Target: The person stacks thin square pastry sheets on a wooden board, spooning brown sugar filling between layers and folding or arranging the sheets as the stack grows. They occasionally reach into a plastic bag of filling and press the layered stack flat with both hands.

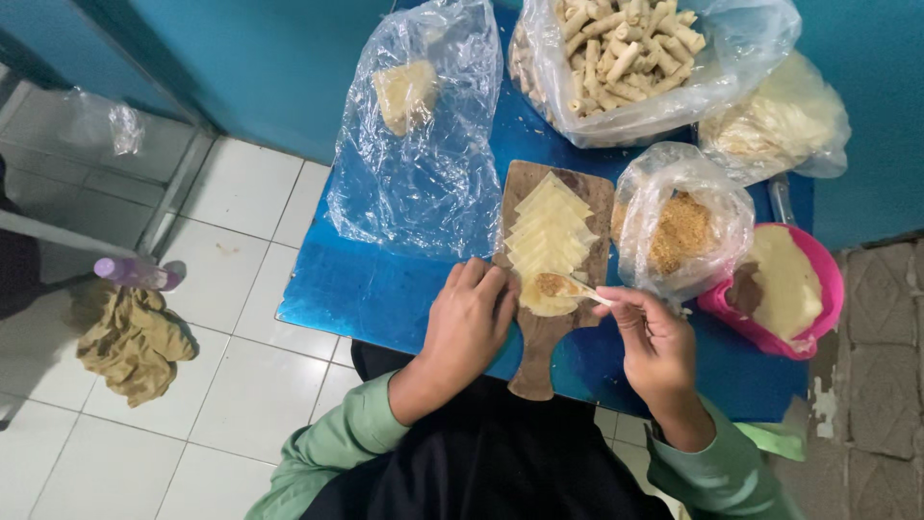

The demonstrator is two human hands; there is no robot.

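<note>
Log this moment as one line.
left hand: steadies pale square wrappers on wooden paddle board | right hand: holds small spoon, brown filling on nearest wrapper

We are losing the far end of the bag of rolled pastries (626, 58) past the top edge. Our left hand (470, 323) is covering the wooden board (539, 356)'s near-left edge, and crumpled plastic is blurring the crumbs (681, 231).

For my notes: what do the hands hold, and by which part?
The right hand holds a spoon by its handle end. The left hand holds nothing; it rests on the wooden board.
</note>
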